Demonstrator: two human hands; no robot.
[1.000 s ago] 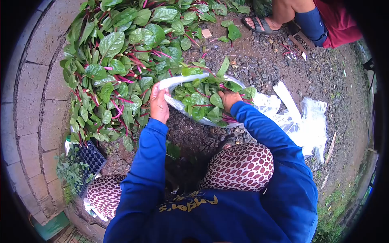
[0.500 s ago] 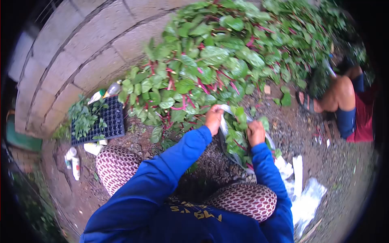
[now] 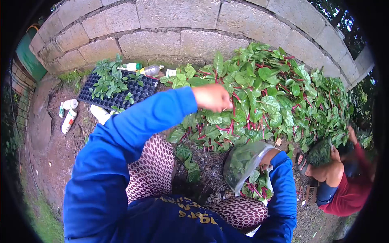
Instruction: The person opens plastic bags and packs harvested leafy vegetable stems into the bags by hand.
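Observation:
My left hand (image 3: 211, 98) is over the heap of leafy greens with red stems (image 3: 269, 103), its fingers curled together against the leaves; what they hold, if anything, is hard to make out. Lower right, my right hand (image 3: 266, 160) grips the rim of a clear plastic bag (image 3: 243, 166), partly hidden by the plastic and sleeve. Leaves fill the bag, and red-stemmed leaves (image 3: 255, 186) show at its mouth. The bag hangs between my knees and the heap.
A black seedling tray (image 3: 139, 91) with green seedlings (image 3: 108, 79) lies left of the heap. White bottles (image 3: 69, 121) rest on the soil. A concrete block wall (image 3: 162, 42) runs behind. At right, another person in red (image 3: 344, 194) holds a bag of greens (image 3: 320, 153).
My left hand has let go of the bag's rim and moved up and left to the heap. The bag is tilted, its mouth towards my right arm. The view has shifted.

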